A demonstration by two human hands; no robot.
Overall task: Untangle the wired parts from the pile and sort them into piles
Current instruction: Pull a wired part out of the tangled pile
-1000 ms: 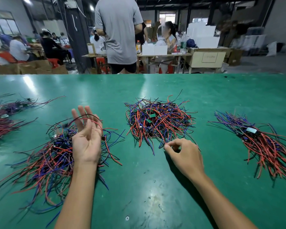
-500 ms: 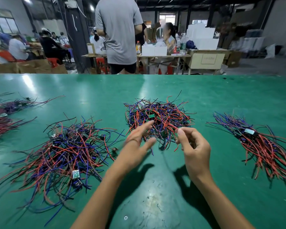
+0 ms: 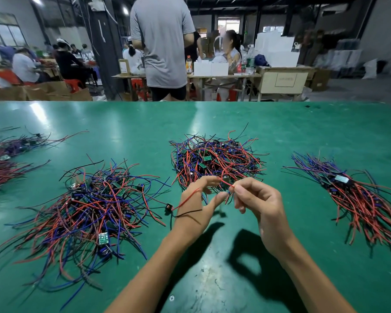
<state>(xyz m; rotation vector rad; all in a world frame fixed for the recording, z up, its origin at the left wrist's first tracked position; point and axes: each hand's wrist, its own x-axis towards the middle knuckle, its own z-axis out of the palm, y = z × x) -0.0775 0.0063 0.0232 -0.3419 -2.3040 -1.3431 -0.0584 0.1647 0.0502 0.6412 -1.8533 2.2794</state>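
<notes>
1. Head view. Both hands raised just in front of the tangled middle pile [image 3: 215, 161] on the green table [image 3: 212, 116]. Right hand [image 3: 257, 199]: thumb and forefinger pinched on a red wire [image 3: 226, 183] that runs back into that pile. Left hand [image 3: 199, 204]: fingers curled, forefinger and thumb near the same wire; whether they actually clamp it, cannot tell.
2. A small dark part [image 3: 168, 207] hangs beside the left wrist on a red lead and a black lead that drape across the back of that hand, so this one piece looks nearly free.
3. Doing it well, as I judge: hold the pinch firm and draw slowly toward the body. Let the left fingers comb the lead clear of its neighbours. Stop if the whole pile lifts along with it.
4. Around: a loose spread pile [image 3: 86, 206] to the left, a combed bundle [image 3: 357, 199] to the right, and more bundles [image 3: 2, 163] at the far left edge.
5. In the way: crossing loops in the middle pile likely to snag. The draped leads could catch on the left wrist. People and benches beyond the table, well apart.
</notes>
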